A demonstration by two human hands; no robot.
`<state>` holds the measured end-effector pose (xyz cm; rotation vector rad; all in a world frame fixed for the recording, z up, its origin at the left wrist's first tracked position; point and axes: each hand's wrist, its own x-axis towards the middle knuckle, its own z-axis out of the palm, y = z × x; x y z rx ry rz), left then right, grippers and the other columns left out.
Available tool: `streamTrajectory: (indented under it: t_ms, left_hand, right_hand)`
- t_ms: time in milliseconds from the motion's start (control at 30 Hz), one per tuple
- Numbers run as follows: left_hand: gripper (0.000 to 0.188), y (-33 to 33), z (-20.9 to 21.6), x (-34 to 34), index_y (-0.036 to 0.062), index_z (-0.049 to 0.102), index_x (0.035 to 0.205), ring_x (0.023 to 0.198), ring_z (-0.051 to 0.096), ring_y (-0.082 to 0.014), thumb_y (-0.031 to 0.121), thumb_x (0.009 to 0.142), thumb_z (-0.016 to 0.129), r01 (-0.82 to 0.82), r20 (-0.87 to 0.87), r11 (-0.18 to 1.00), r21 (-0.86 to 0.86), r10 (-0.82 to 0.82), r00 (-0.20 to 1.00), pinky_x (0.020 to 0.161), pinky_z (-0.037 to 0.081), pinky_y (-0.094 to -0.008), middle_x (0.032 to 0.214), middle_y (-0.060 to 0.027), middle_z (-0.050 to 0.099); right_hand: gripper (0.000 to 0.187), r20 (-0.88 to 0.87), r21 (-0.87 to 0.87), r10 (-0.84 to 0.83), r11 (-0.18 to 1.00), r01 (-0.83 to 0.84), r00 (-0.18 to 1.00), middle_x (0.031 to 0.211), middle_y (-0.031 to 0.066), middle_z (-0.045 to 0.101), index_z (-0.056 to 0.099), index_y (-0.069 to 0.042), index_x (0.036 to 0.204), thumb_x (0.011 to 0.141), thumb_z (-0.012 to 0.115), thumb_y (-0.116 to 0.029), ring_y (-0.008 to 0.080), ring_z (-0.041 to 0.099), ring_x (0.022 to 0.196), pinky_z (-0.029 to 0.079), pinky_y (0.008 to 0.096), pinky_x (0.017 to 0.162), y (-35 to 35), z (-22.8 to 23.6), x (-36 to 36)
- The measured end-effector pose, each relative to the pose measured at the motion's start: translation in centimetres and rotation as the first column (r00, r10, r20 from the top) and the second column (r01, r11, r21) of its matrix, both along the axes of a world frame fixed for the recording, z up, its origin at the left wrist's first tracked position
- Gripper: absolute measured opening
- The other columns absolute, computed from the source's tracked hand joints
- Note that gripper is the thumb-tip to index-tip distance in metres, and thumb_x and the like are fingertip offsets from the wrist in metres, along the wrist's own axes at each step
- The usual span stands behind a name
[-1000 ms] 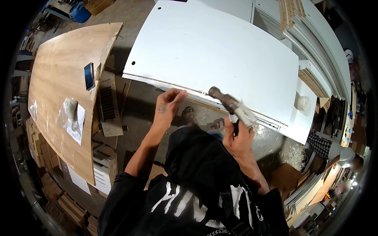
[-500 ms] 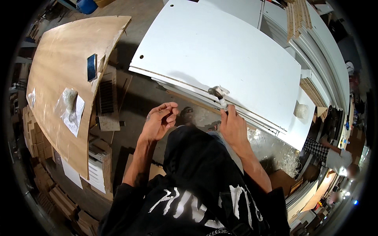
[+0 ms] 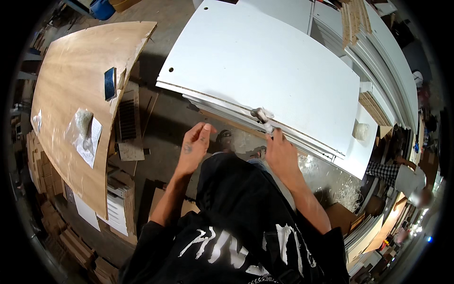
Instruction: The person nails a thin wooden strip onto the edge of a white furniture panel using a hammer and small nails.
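Observation:
In my right hand is a hammer with a dark metal head and a pale handle. Its head is over the front edge of the white panel. Fingers and thumb of that hand are closed round the handle. My left hand is raised left of the hammer, off the panel's near edge, with thumb and fingertips pinched together. Whether something small sits between those fingertips cannot be made out. More boards lie stacked under the white panel, and two round holes show near its left end.
To the left stands a wooden board bearing a blue-black phone-like slab and a plastic bag on paper. A clear roundish bundle rests at the white stack's right end. Further panels lean at right; another person is beyond.
My left hand has turned, its back now more toward me and the fingertips drawn together. The hammer has shifted slightly down at the panel edge, with my right hand still round it.

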<state>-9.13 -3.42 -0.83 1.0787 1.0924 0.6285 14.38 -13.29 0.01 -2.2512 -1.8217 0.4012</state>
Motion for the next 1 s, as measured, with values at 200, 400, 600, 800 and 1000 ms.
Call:
streamTrajectory:
  t_ms: [200,400,600,800,1000]
  left_hand:
    - [0.023,0.1,1.8,3.1,0.0025,0.054,0.116,0.051,0.052,-0.0327,0.014,0.096,0.053,0.263,-0.413,0.864,0.429,-0.072,0.908,0.051,0.042,-0.0377,0.061,-0.0192,0.055]
    - [0.046,-0.1,-1.4,3.2,0.0042,0.039,0.134,0.052,0.057,-0.0399,0.013,0.092,0.056,0.451,-0.559,0.684,0.574,-0.075,0.825,0.049,0.044,-0.0475,0.058,-0.0195,0.058]
    - [0.070,0.9,-1.8,5.4,0.0080,0.022,0.150,0.043,0.054,-0.0371,0.010,0.091,0.058,0.566,-0.627,0.549,0.615,-0.095,0.773,0.042,0.040,-0.0443,0.050,-0.0168,0.054]
    - [0.068,1.0,-1.1,6.5,0.0141,0.013,0.154,0.053,0.060,-0.0364,0.026,0.097,0.049,0.805,-0.831,0.425,0.414,-0.186,0.525,0.050,0.048,-0.0469,0.059,-0.0154,0.061]
    - [0.078,0.5,1.0,7.9,0.0105,0.001,0.154,0.057,0.064,-0.0358,0.025,0.094,0.049,0.888,-0.919,0.428,0.169,-0.258,0.299,0.055,0.050,-0.0462,0.064,-0.0162,0.066]
  right_hand:
    - [0.022,-0.109,0.087,-0.090,0.991,0.099,0.990,0.075,0.0207,0.062,0.052,0.001,0.100,0.094,0.056,-0.020,0.0370,0.064,0.072,0.051,0.0452,0.057,0.8,2.8,-0.9]
    - [0.021,-0.089,0.047,-0.067,0.996,0.072,0.994,0.075,0.0207,0.063,0.051,-0.001,0.097,0.095,0.054,-0.021,0.0386,0.063,0.064,0.052,0.0464,0.056,0.7,3.4,-1.4]
    - [0.021,-0.051,0.026,-0.120,0.992,0.122,0.991,0.070,0.0194,0.062,0.051,-0.002,0.094,0.096,0.054,-0.023,0.0392,0.062,0.060,0.047,0.0488,0.053,1.2,1.8,-0.5]
    - [0.025,-0.395,0.192,-0.416,0.835,0.516,0.819,0.053,0.0078,0.051,0.057,0.000,0.087,0.097,0.058,-0.023,0.0191,0.052,0.046,0.037,0.0357,0.044,-2.6,3.7,1.5]
    - [0.021,-0.689,0.070,-0.614,0.473,0.878,0.385,0.051,-0.0017,0.046,0.064,0.001,0.097,0.095,0.062,-0.020,0.0058,0.044,0.040,0.031,0.0223,0.037,-7.9,3.7,6.1]
